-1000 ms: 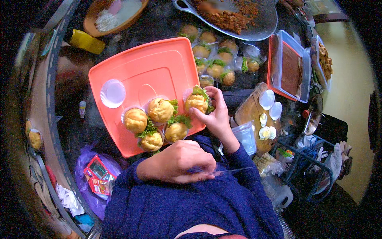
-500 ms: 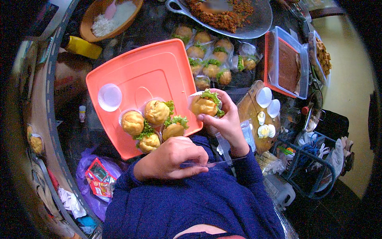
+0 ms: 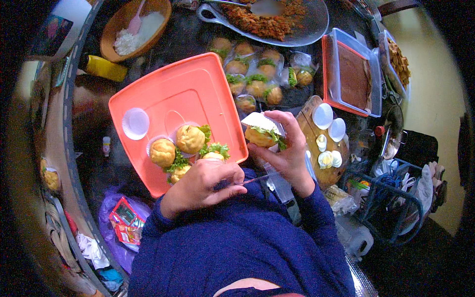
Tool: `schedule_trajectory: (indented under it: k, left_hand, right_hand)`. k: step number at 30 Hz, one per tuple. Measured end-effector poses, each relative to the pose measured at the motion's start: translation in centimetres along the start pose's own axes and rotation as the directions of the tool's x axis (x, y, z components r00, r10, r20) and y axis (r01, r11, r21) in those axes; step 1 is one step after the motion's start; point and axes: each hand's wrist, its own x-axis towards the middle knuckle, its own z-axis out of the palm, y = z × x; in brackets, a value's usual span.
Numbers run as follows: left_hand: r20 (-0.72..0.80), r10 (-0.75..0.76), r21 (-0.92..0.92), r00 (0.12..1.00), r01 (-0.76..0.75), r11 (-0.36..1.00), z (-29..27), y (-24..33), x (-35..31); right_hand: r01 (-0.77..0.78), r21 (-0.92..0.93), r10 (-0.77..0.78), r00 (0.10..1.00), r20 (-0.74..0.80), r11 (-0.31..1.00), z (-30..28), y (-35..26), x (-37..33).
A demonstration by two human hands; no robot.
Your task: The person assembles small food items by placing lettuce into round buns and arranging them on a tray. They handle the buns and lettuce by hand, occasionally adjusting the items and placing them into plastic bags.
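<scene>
A filled choux bun (image 3: 260, 137) with lettuce is held in my right hand (image 3: 289, 151), fingers wrapped round it. Its white paper cup (image 3: 257, 121) faces up. My left hand (image 3: 203, 185) is closed in a pinch on the edge of a clear plastic bag (image 3: 279, 188), which stretches toward my right wrist. Under and beyond my left hand lies an orange plastic lid (image 3: 173, 69). Several more buns (image 3: 162, 152) with lettuce sit on it in paper cups, some partly hidden by that hand. A loose paper cup (image 3: 135, 123) rests at the lid's left side.
Several bagged buns (image 3: 256, 88) lie beyond the lid. A pan of orange-brown filling (image 3: 262, 22) and a bowl of white grains (image 3: 106, 37) stand at the back. On the right are a wooden board (image 3: 334, 161) with egg pieces, a brown-filled container (image 3: 351, 74) and a basket (image 3: 381, 208).
My right hand has tipped the bun over, so its paper cup now faces up. My left hand has shifted slightly up and left, still pinching the bag. The view has moved a little.
</scene>
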Motion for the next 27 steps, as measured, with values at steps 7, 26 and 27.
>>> schedule_trajectory:
  k: [7,26,27]
  left_hand:
    - [0.016,-0.186,0.009,0.982,0.186,0.982,0.0,0.1,0.7]
    - [-0.169,-0.046,-0.075,0.985,0.034,0.997,0.1,-0.2,2.1]
    - [-0.189,-0.058,-0.075,0.980,0.044,0.996,0.2,-0.3,2.1]
  right_hand:
    - [-0.351,0.431,0.351,0.933,0.082,0.831,-2.3,-1.3,0.2]
    - [-0.378,0.388,0.069,0.785,0.615,0.840,-6.1,-1.6,2.6]
    - [-0.385,0.401,0.074,0.792,0.607,0.831,-6.0,-1.8,2.8]
